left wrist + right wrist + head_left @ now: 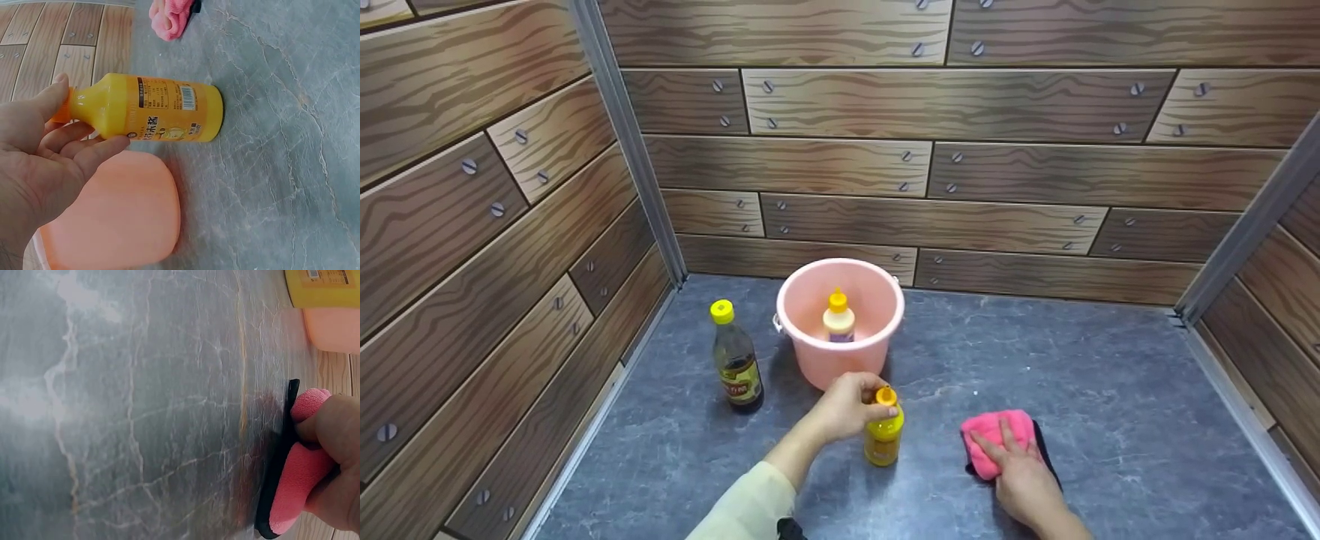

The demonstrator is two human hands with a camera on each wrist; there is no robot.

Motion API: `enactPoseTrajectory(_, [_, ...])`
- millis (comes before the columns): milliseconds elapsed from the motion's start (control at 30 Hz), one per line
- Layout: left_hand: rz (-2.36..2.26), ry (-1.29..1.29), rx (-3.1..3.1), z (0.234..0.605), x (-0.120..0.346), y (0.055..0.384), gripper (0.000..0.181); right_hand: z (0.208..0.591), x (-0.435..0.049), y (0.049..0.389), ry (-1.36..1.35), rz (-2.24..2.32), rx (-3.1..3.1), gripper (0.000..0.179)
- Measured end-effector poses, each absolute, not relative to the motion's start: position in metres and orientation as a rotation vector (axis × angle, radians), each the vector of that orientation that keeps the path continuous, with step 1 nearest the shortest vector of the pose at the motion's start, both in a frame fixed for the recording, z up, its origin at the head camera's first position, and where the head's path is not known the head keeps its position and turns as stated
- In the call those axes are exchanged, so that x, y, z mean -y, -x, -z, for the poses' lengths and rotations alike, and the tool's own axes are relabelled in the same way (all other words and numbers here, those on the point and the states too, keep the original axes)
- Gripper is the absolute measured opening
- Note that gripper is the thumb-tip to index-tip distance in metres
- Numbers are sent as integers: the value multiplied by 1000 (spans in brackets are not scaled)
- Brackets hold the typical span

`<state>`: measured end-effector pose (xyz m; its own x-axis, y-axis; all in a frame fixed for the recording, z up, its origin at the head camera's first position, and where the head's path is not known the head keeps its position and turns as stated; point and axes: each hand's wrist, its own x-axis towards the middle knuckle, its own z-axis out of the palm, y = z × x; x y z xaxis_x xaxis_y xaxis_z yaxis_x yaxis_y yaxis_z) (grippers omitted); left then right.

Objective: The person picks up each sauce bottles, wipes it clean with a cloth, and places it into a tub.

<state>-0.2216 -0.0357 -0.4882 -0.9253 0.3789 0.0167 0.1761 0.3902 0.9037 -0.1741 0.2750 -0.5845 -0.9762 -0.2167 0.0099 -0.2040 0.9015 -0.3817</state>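
Observation:
My left hand (847, 409) pinches a yellow sauce squeeze bottle (883, 442) by its orange cap and neck. The bottle stands in front of the pink bucket, and its printed label (169, 115) shows in the left wrist view. To the right, my right hand (1027, 480) rests on a folded pink cloth (1018, 424) with a black edge. Two of its fingers lie straight and spread on top, pressing into the cloth (298, 484); the other fingers are partly hidden.
The pink bucket (840, 364) holds a pale bottle (838, 319) with a yellow nozzle cap. Left of it stands a dark sauce bottle (739, 375) with a yellow cap. Plank-patterned walls (840, 165) enclose the grey marbled surface (1095, 360) at the back and both sides.

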Motion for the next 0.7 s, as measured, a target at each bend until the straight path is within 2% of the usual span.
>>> enactPoseTrajectory(367, [-1643, -464, -2282, 472, 43, 218, 15, 587, -275, 171, 332, 631, -3046, 75])
enactPoseTrajectory(700, [-1788, -363, -2086, 436, 49, 216, 21, 586, -274, 173, 298, 627, -3015, 74])
